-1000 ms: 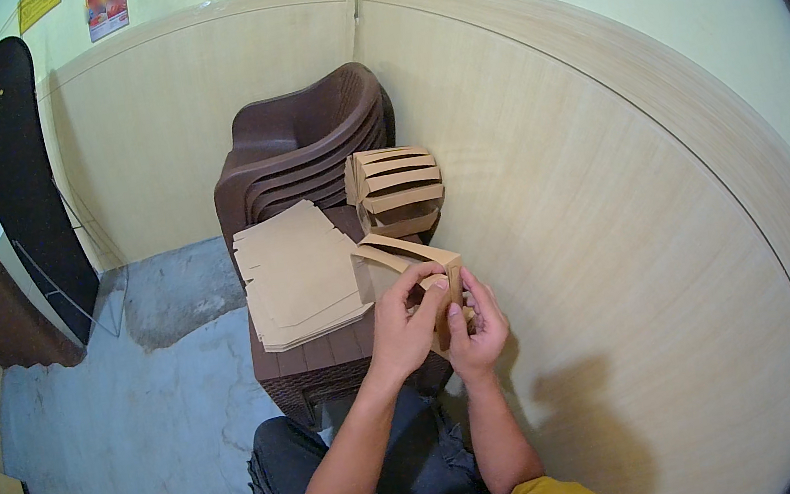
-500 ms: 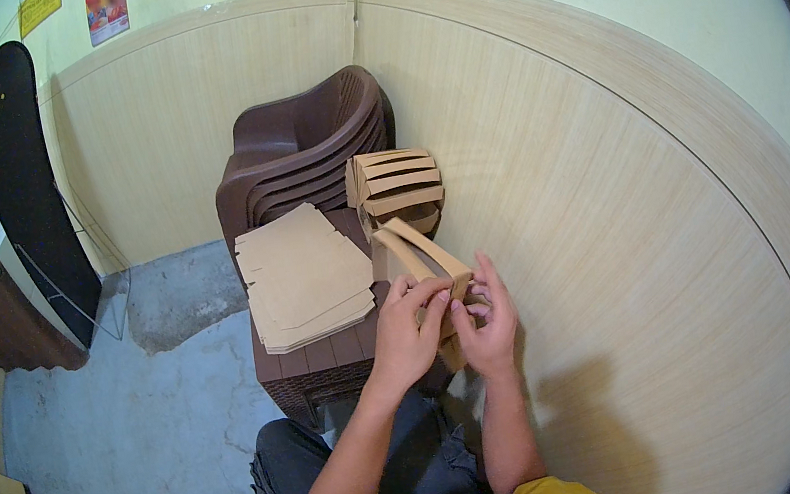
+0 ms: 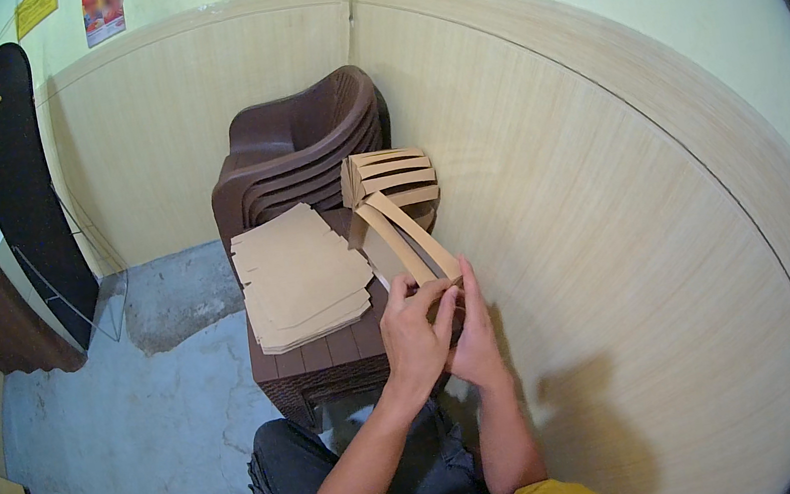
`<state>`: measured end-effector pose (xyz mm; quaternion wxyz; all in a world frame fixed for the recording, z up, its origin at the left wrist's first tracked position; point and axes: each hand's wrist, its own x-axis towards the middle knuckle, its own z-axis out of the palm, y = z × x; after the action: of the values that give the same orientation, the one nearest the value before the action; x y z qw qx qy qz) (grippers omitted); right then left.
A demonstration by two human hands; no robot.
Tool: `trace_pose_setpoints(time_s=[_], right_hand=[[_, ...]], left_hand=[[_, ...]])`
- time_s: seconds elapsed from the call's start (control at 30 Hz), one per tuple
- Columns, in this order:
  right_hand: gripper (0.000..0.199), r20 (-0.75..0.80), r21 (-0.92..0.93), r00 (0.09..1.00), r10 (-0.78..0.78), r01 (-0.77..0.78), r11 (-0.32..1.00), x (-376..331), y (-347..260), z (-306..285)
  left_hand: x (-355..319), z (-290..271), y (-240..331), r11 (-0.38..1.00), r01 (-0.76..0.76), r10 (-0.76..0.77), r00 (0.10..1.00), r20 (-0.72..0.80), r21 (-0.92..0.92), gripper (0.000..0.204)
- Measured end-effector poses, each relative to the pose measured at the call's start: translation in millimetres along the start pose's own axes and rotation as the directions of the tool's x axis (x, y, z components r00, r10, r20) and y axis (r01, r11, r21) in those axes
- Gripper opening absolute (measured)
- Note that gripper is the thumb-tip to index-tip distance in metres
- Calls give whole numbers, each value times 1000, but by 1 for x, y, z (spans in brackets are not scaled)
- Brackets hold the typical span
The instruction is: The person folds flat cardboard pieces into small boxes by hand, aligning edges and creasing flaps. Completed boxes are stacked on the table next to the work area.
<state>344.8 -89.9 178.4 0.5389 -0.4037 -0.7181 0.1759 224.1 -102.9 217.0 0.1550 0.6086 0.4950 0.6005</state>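
A brown cardboard box [image 3: 416, 236], folded into shape with raised side flaps and a long slot between them, slants over the right part of the table. My left hand [image 3: 415, 333] pinches its near end, thumb and fingertips together at the corner. My right hand [image 3: 475, 339] grips the same end from the right side, fingers pointing up along the cardboard. My fingers partly hide that near end. Flat cardboard blanks [image 3: 303, 272] lie piled to the left of the box. Beyond it sits a stack of folded cardboard boxes [image 3: 394, 168].
Everything rests on a brown slatted table [image 3: 305, 359] with woven-look sides. Stacked brown plastic chairs [image 3: 298, 134] stand behind it. A wood-patterned wall panel [image 3: 637, 243] runs close along the right. A tall black board [image 3: 25, 198] leans at the left.
The box has swung lengthwise away from me, its far end now further up and left. My right hand has turned inward and shifted left, closer to my left hand.
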Motion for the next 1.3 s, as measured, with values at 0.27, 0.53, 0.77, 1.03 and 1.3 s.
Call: trace_pose_setpoints(time_s=[0.27, 0.53, 0.77, 1.03, 1.3], right_hand=[[84, -193, 249, 895, 403, -353, 902, 20, 86, -3], [79, 61, -190, 860, 507, -489, 851, 96, 161, -2], [62, 84, -478, 984, 156, -98, 873, 50, 146, 1], [53, 192, -736, 950, 248, -28, 676, 4, 159, 16], [47, 197, -770, 977, 82, 102, 630, -5, 168, 32]], left_hand=[[-5, -8, -41, 975, -36, 29, 999, -36, -220, 65], [-40, -4, -153, 971, 178, -188, 981, 52, 162, 79], [-60, 40, -183, 972, 142, -179, 963, 201, 188, 87], [-47, 68, -207, 970, 183, -213, 956, 201, 157, 86], [-45, 43, -227, 949, 256, -187, 927, 326, -183, 107]])
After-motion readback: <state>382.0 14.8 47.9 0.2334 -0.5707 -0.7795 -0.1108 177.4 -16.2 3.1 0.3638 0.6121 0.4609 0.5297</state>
